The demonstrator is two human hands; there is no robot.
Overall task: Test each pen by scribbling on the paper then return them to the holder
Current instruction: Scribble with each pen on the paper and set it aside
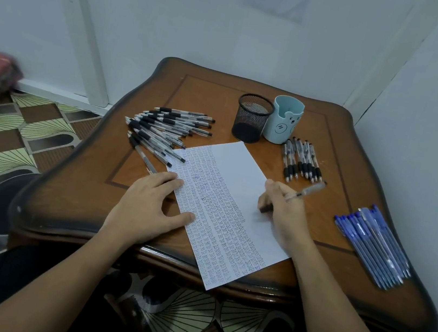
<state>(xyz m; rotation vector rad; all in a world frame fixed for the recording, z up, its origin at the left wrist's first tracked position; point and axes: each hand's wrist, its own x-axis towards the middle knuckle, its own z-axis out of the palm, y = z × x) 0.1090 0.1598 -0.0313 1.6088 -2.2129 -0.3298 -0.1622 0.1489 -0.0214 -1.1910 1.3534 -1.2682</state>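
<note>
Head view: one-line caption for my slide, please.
Right hand holds a pen to the paper while the left hand presses it flat on the wooden table.

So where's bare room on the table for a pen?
Bare wood: left of the mesh cup behind the pen pile; between the pen row and blue pens; near-left corner by the left hand. Crowded: around the bear cup and paper.
</note>
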